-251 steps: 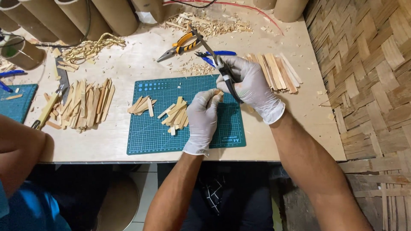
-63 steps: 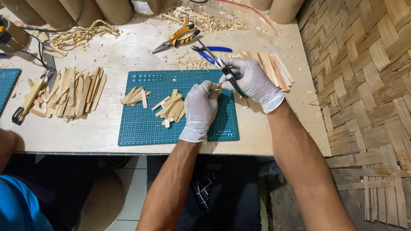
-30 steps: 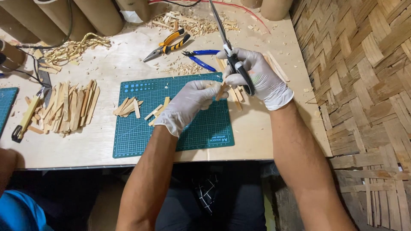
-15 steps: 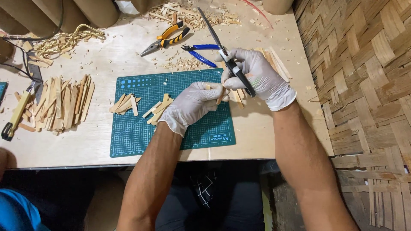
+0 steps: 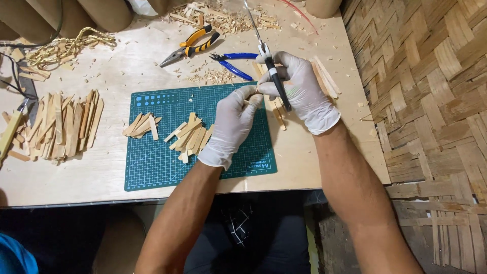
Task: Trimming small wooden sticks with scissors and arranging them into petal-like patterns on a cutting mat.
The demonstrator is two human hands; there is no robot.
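Both hands wear white gloves over a green cutting mat (image 5: 152, 167). My left hand (image 5: 232, 124) pinches a small wooden piece (image 5: 252, 94) at its fingertips, held just above the mat's right edge. My right hand (image 5: 299, 89) grips a black-handled knife (image 5: 274, 76), its thin blade pointing up and away toward the back of the table. The two hands meet at the small piece. Two piles of short cut wooden sticks (image 5: 190, 136) lie on the mat left of my left hand.
Yellow-handled pliers (image 5: 190, 45) and blue-handled cutters (image 5: 234, 62) lie behind the mat. A pile of longer wooden strips (image 5: 63, 126) sits at the left, more strips (image 5: 324, 76) under my right hand. Shavings litter the back; cardboard tubes (image 5: 104, 11) stand there. A woven bamboo wall (image 5: 431, 101) is at the right.
My hands have stayed together at the small piece near the mat's right edge. The knife has tipped more upright, its blade now pointing further toward the table's back.
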